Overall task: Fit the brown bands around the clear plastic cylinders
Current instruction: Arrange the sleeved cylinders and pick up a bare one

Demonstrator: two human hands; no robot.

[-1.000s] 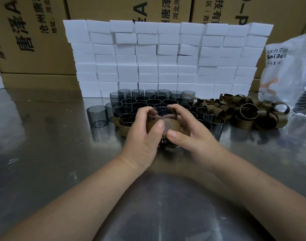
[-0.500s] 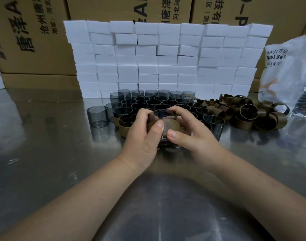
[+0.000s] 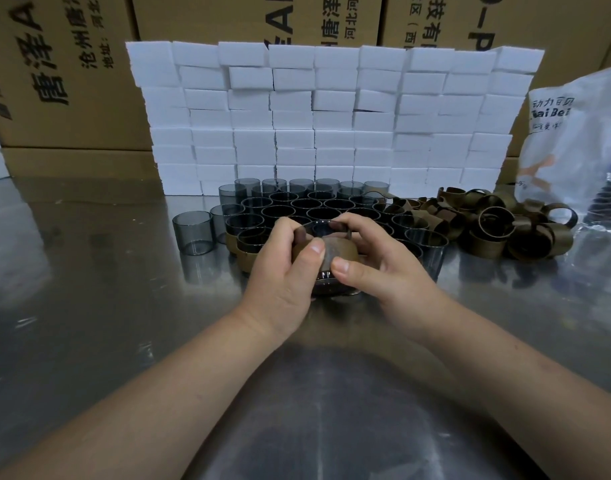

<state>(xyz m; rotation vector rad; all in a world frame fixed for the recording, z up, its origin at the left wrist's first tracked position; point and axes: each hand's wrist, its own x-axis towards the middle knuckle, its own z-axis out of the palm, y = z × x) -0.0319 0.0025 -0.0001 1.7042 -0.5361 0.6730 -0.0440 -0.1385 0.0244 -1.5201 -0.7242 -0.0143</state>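
**A:** Where could a hand pass?

**B:** On the left, the shiny metal surface (image 3: 72, 306) shows bare up to one lone cylinder (image 3: 192, 237). More bare surface lies under the forearms.

**A:** What stands in the way?

**B:** The left hand (image 3: 280, 271) and right hand (image 3: 383, 271) grip a held cylinder (image 3: 335, 283) at centre. Just behind stands a packed cluster of cylinders (image 3: 297, 202). A wall of white foam blocks (image 3: 332, 116) closes the back. On the right, a pile of brown bands (image 3: 487, 230) adjoins the cluster, with a plastic bag (image 3: 574, 150) beyond.

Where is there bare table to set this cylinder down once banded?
Bare steel table left of the lone cylinder, and the near stretch between the forearms. Crowded: cylinder cluster beyond the held cylinder, loose band pile and plastic bag to the right.
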